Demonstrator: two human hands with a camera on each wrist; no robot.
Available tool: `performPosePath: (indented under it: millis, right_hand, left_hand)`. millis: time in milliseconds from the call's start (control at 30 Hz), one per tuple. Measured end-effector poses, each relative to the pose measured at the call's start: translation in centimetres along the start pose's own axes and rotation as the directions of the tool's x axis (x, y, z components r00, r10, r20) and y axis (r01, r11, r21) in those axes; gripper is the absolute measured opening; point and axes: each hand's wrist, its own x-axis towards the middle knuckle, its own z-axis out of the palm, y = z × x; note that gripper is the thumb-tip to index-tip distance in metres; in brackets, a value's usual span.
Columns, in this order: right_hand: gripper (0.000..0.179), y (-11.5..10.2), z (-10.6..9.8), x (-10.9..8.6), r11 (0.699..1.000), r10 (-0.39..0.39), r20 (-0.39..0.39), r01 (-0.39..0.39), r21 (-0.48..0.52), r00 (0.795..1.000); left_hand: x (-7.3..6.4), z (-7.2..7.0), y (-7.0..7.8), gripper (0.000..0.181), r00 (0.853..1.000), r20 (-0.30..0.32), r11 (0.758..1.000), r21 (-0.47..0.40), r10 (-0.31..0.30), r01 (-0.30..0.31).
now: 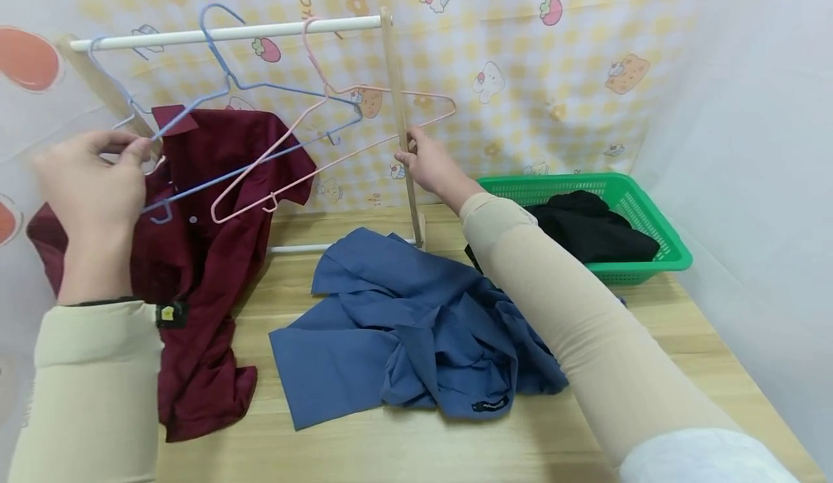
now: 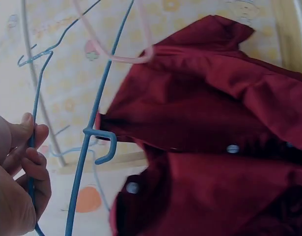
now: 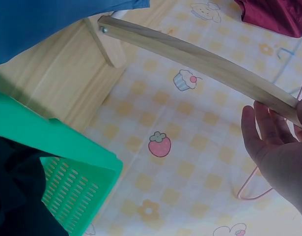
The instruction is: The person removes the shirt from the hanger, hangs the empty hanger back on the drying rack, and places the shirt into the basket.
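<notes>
My left hand (image 1: pixel 97 186) pinches one shoulder of a blue clothes hanger (image 1: pixel 299 90) between thumb and fingers. The hanger's hook overlaps the white top rail (image 1: pixel 280 31) of a small garment rack. On the right, my right hand (image 1: pixel 432 165) grips the rack's wooden post (image 1: pixel 397 85), seen close up in the right wrist view. A pink hanger (image 1: pixel 429 95) hangs by that post, crossing in front of the blue one. Behind the left hand is a maroon short-sleeved shirt (image 1: pixel 221 136) with buttons, its lower part spread on the table.
A crumpled blue garment (image 1: pixel 364 353) lies on the wooden table (image 1: pixel 364 454) in front of the rack. To the right stands a green basket (image 1: pixel 677 251) with black clothing (image 1: pixel 599 230) inside. Another light blue hanger (image 1: pixel 110 71) hangs at the rail's left end. A patterned cloth backs the table.
</notes>
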Motion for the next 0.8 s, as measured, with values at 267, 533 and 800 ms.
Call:
performPosePath:
  millis: [267, 533, 800]
  right_hand:
    - [0.039, 0.4, -0.1, -0.3, 1.000, 0.019, -0.009, -0.019, -0.018, 1.000]
    - [0.040, 0.8, -0.3, -0.4, 1.000, 0.025, -0.011, -0.025, 0.019, 1.000]
    - [0.072, -1.5, -5.6, -2.8, 0.994, 0.066, 0.055, -0.061, -0.088, 0.996]
  left_hand:
    - [-0.7, 1.5, -2.9, 0.040, 0.992, 0.112, 0.997, -0.047, 0.064, -0.059]
    - [-1.8, 2.0, -3.3, 0.039, 0.988, 0.094, 0.992, 0.009, 0.126, -0.127]
    - [-5.0, 3.7, -1.0, 0.029, 0.832, -0.268, 0.864, 0.005, 0.486, -0.504]
